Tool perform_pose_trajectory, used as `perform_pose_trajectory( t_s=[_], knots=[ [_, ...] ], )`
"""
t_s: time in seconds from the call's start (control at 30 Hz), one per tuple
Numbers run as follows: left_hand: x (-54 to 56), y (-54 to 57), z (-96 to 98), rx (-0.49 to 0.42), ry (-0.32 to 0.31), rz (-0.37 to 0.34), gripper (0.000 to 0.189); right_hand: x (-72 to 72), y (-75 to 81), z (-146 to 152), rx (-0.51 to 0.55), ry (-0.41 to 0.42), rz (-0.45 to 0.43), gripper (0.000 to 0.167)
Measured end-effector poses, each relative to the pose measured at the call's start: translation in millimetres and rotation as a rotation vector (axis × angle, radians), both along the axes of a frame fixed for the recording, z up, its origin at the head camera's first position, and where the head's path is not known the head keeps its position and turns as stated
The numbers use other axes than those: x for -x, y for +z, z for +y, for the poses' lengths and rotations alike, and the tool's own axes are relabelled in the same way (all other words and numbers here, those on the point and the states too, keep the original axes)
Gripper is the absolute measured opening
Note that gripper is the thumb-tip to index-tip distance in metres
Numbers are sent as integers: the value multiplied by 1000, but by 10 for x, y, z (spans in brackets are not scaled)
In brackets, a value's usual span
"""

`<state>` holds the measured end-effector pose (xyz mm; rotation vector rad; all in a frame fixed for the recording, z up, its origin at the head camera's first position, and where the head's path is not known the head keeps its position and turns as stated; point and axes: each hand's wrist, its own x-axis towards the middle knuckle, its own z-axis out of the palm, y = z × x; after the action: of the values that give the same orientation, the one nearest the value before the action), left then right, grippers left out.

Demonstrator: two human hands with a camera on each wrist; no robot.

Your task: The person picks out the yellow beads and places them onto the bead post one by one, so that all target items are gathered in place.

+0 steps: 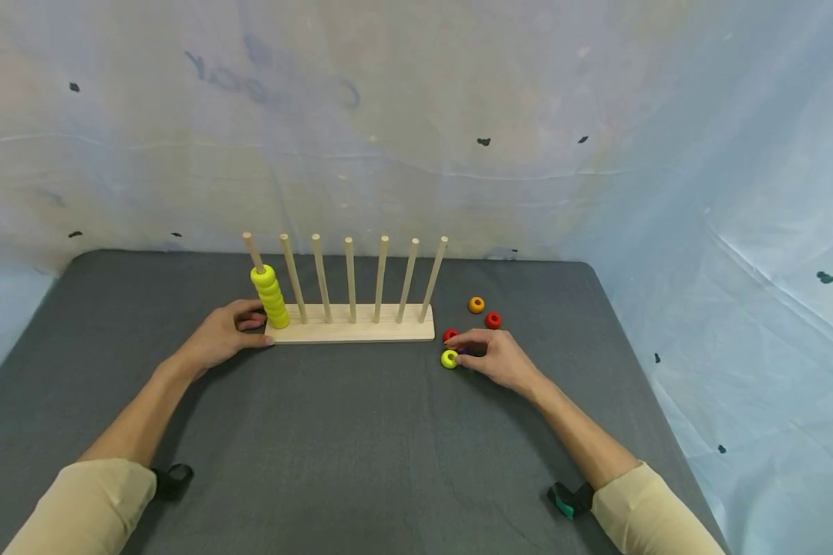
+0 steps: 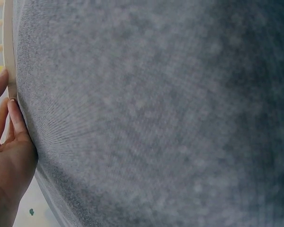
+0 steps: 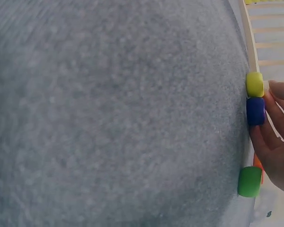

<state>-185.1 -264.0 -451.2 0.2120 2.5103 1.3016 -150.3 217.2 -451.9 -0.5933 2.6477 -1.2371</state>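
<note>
A wooden peg stand [image 1: 354,332] lies across the table with several upright pegs. Yellow-green beads [image 1: 269,295] are stacked on its leftmost peg. My left hand [image 1: 224,338] holds the stand's left end, thumb at the front corner and fingers behind. Right of the stand, my right hand [image 1: 494,356] has thumb and index finger at a loose yellow-green bead [image 1: 448,360], pinching it at table level. A dark blue bead [image 3: 255,111] sits beside it, mostly hidden under the hand in the head view. A red bead [image 1: 450,334] shows just beyond the fingertips.
Another red bead [image 1: 493,320] and an orange bead [image 1: 476,305] lie beyond the right hand. A green bead [image 3: 250,181] shows in the right wrist view. Behind the dark grey table [image 1: 361,447] hangs a pale sheet [image 1: 416,116], which continues down the right side.
</note>
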Motion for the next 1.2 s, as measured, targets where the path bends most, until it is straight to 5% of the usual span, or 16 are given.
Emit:
perform_pose_trajectory(
  t_s=[0.57, 1.2],
  knots=[
    [-19, 43, 5, 5, 8, -11, 83, -15, -34, -53, -125, 62, 78, 36],
    [-19, 37, 6, 10, 4, -7, 82, -47, -10, -100, -150, 26, 132, 32]
  ],
)
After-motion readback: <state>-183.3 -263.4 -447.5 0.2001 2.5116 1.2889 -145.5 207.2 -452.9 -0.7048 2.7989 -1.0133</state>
